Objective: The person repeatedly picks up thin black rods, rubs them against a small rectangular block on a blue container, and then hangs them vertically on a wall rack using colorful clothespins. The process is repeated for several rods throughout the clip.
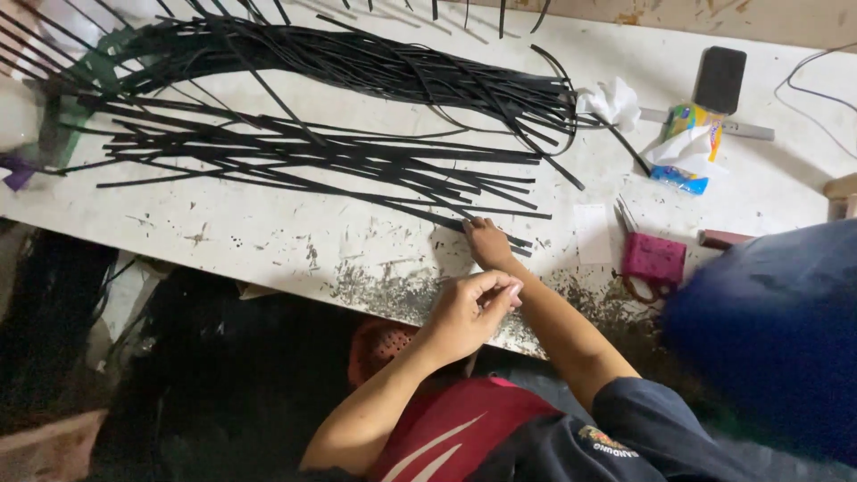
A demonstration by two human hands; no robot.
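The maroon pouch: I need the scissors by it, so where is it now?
In the head view, the maroon pouch lies on the white table at its right, near the front edge, right of the right hand and below the crumpled wrapper.

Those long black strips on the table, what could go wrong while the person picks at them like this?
The right hand presses the ends of the black strips, which lie crossed in a loose pile, so pulling one may drag or tangle others. The scissors lie close beside that arm and could be knocked off the table edge.
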